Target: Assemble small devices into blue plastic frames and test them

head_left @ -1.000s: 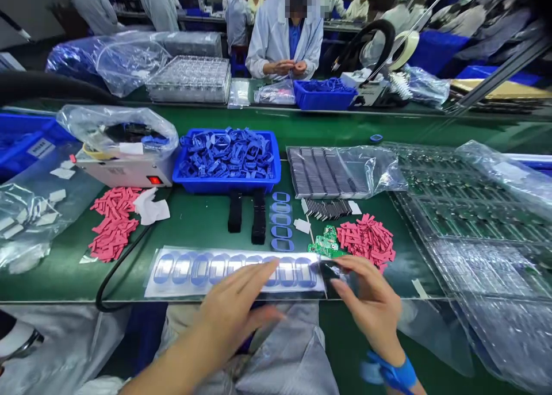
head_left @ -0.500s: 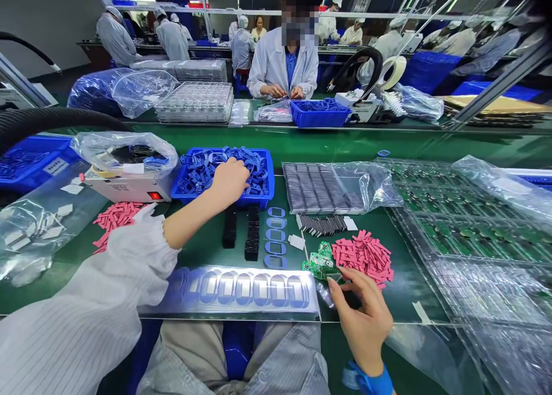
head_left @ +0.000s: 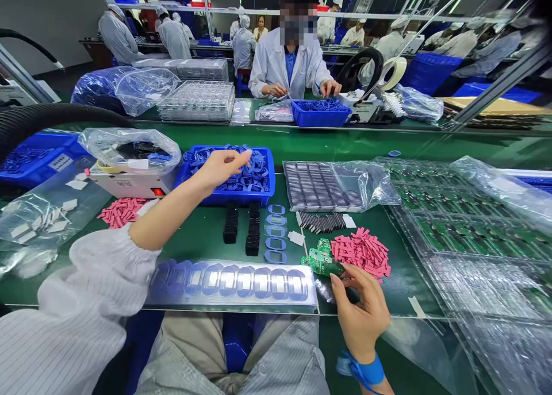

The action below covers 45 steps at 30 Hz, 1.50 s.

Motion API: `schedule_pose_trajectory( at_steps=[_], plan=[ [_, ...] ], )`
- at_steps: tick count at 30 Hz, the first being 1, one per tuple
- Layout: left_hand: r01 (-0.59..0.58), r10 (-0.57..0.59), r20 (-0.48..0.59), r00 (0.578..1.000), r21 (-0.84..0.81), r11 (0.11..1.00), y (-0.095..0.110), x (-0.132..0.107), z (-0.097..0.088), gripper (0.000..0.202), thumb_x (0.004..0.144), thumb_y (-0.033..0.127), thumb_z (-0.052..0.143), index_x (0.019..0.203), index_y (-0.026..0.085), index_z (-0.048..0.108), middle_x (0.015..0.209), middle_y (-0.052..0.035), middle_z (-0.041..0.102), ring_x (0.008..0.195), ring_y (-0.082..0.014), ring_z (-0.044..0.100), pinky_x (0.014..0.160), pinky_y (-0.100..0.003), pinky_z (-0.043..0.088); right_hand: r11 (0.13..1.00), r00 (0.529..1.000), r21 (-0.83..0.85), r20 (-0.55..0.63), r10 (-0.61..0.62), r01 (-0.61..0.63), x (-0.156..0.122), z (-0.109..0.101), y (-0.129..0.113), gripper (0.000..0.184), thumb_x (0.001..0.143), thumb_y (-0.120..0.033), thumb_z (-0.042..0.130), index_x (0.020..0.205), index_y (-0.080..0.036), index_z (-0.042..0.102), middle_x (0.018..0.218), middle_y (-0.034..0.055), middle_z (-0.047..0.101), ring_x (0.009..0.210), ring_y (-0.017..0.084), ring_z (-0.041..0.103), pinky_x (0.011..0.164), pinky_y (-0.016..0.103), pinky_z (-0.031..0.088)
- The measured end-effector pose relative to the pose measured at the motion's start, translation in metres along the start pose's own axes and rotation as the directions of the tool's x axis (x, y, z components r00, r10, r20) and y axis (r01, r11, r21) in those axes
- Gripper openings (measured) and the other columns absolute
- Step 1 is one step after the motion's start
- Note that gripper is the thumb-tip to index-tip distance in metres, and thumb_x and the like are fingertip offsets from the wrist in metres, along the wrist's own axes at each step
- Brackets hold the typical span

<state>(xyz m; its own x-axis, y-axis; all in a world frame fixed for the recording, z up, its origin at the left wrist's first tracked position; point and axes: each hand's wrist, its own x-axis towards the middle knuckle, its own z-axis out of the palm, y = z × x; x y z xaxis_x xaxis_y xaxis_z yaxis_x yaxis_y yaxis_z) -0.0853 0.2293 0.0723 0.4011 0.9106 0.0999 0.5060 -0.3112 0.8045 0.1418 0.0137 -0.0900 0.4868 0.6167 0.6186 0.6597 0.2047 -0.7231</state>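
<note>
Well, the green worktop (head_left: 202,228) carries clear trays of circuit boards (head_left: 470,228) along its right edge and a blue plastic bin (head_left: 224,195) near its far edge. The hands are well apart and empty. The left hand (head_left: 218,169) hovers open over the bin, fingertips just above the blue rubber frames (head_left: 245,179) inside. The right hand (head_left: 362,320), wearing a blue wrist strap (head_left: 366,369), curls near the worktop's front edge, just beside two green circuit boards (head_left: 322,263).

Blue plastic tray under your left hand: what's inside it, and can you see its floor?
The blue plastic tray holds a heap of blue loop-shaped parts. The heap covers the tray's floor, so that can't be seen. The left hand hovers above, hiding part of the heap.
</note>
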Motion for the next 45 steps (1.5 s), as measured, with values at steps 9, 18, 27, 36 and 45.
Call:
schedule_pose_trajectory(
  at_steps=[9,18,27,36,45],
  plan=[
    [0.069,0.038,0.393,0.919,-0.254,0.965,0.03,-0.138,0.055,0.023,0.072,0.039,0.071,0.075,0.018,0.062,0.073,-0.0007,0.066,0.061,-0.0133,0.057,0.054,-0.023,0.044,0.956,0.993,0.269,0.024,0.114,-0.117,-0.006,-0.007,-0.064,0.021,0.089,-0.031,0.054,0.107,-0.021,0.057,0.076,0.0026,0.064,0.042,0.011,0.054,0.04,0.025,0.046],
    [-0.033,0.091,0.1,0.991,-0.477,0.878,0.012,-0.194,0.066,0.049,0.054,0.034,0.084,0.095,0.024,0.059,0.087,-0.0006,0.072,0.075,-0.0155,0.065,0.063,-0.021,0.051,0.796,0.943,0.55,0.325,0.074,-0.252,-0.026,0.001,-0.129,0.029,0.088,-0.042,0.053,0.109,-0.022,0.054,0.065,0.0026,0.069,0.046,0.017,0.065,0.037,0.022,0.049],
    [-0.192,0.147,-0.125,0.981,-0.547,0.815,0.004,-0.225,0.061,0.045,0.065,0.022,0.08,0.106,0.028,0.062,0.094,-0.0011,0.075,0.087,-0.0159,0.071,0.081,-0.02,0.055,0.786,0.921,0.558,0.387,0.038,-0.267,-0.042,-0.009,-0.126,0.032,0.085,-0.047,0.056,0.104,-0.022,0.059,0.066,0.0024,0.062,0.048,0.016,0.063,0.041,0.025,0.053],
    [-0.343,0.25,-0.265,0.931,-0.413,0.843,-0.005,-0.231,0.056,0.066,0.07,0.01,0.076,0.127,0.032,0.05,0.106,-0.0018,0.071,0.094,-0.0157,0.067,0.08,-0.021,0.058,0.946,0.76,0.28,0.575,-0.303,0.165,0.004,-0.022,-0.138,0.029,0.08,-0.022,0.068,0.108,-0.021,0.063,0.103,0.0093,0.067,0.088,0.022,0.068,0.071,0.029,0.059],
    [-0.458,0.372,-0.307,0.876,-0.286,0.842,0.0,-0.227,0.055,0.077,0.07,0.01,0.075,0.135,0.03,0.041,0.106,-0.0054,0.073,0.092,-0.0187,0.071,0.084,-0.025,0.057,0.916,0.651,0.22,0.648,-0.395,0.337,0.01,-0.025,-0.141,0.029,0.083,-0.017,0.063,0.112,-0.018,0.061,0.115,0.0096,0.06,0.094,0.018,0.063,0.074,0.027,0.057]
  ],
)
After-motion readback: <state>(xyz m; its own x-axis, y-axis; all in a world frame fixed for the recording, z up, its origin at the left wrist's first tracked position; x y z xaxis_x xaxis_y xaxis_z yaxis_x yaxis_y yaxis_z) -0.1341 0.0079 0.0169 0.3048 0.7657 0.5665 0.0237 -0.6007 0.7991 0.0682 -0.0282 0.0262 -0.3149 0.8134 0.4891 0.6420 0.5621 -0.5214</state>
